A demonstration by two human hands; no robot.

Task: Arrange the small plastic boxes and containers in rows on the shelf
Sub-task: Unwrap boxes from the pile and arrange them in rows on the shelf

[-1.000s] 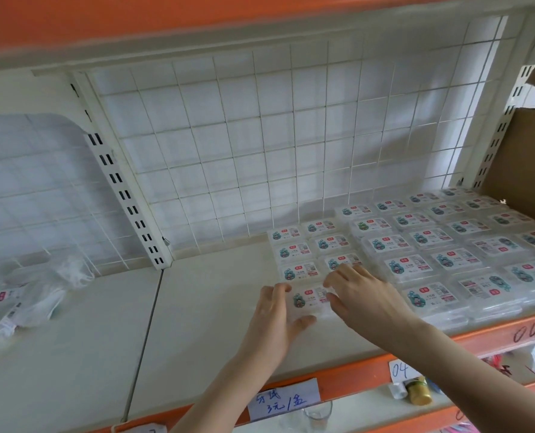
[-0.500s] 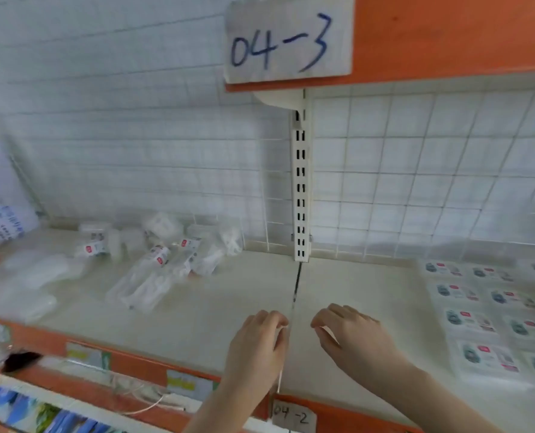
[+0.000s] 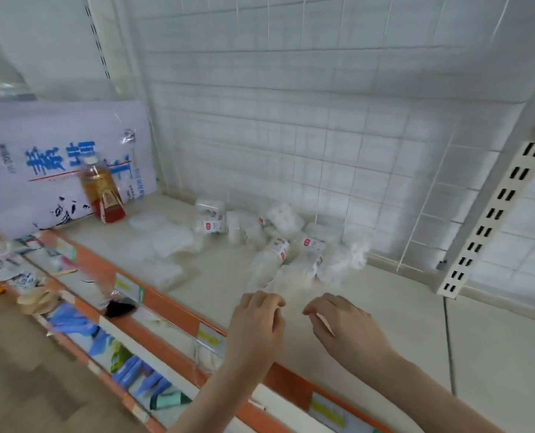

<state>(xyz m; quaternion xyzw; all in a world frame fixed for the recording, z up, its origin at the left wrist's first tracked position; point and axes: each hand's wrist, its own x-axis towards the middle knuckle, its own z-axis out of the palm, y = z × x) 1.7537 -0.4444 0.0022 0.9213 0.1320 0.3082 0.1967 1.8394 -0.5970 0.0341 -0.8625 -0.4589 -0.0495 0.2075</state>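
A loose pile of clear plastic packets and small containers [image 3: 286, 245] with red-and-white labels lies in the middle of the cream shelf [image 3: 400, 310], against the wire-grid back. My left hand [image 3: 257, 323] hovers just in front of the pile with fingers curled and nothing visible in it. My right hand [image 3: 344, 326] floats beside it, a short gap away, fingers loosely bent and empty. Neither hand touches the pile. The picture is blurred by motion.
A bottle of amber drink [image 3: 102, 192] stands at the shelf's left end before a big white bag with blue writing [image 3: 41, 160]. A slotted white upright [image 3: 494, 207] rises at right. The orange front lip [image 3: 172, 304] carries price tags; blue packets [image 3: 135, 373] fill the shelf below.
My view has swung left, away from the rows of labelled boxes toward the pile of packets. Both hands left the box they were setting down and travelled left, empty.
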